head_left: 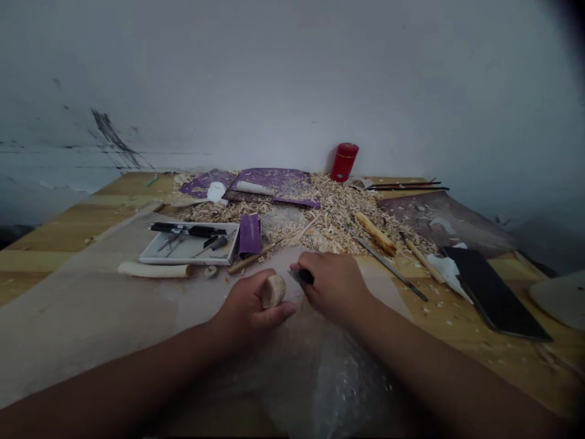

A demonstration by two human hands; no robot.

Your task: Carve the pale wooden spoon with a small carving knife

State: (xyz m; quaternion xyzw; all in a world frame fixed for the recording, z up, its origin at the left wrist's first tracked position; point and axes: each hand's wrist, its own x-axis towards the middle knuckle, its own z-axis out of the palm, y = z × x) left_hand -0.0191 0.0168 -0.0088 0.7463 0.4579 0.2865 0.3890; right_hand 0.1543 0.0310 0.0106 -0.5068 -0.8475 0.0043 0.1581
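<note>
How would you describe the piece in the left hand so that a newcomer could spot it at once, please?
On the wooden table, find the shavings. Nearer the camera, the left hand grips the piece: its pale, rounded end sets it apart from the black-ended tool in the right hand.

Tool [306,276] part-hidden by R hand [337,281]; R-edge obj [561,297] cut off

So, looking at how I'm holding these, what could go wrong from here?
The black-handled tool in your right hand points near your left hand, so a slip might nick it; the tool's tip is hard to make out. The rounded, pale, wood-like piece is held only by your left hand, so it could twist under pressure. Your right forearm might brush the long, thin, grey metal tool beside it.
</note>
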